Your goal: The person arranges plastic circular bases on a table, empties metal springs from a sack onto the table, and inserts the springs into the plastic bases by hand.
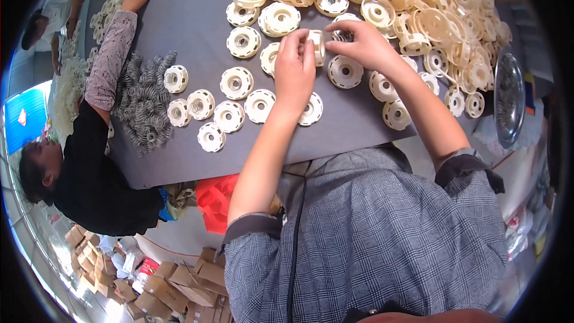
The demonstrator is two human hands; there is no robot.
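Note:
My left hand [295, 69] is closed round the edge of a cream plastic wheel-shaped part [317, 47], tilted up on its side above the grey table. Just right of it, my right hand [366, 45] has its thumb and forefinger apart. Beneath those fingers lies another cream disc [345, 36] with a coil spring partly showing. Flat on the table near my wrists sit similar notched discs, one [345, 72] below my right hand and another [260, 106] left of my left forearm. Some carry a spring in the centre, such as the disc [237, 83] farther left.
A big heap of cream plastic parts [430, 18] covers the far right of the table [197, 30]. Loose metal springs [143, 101] are piled at left. A co-worker's arm [113, 54] reaches along the left side. A shiny metal tray [510, 97] stands at the right edge.

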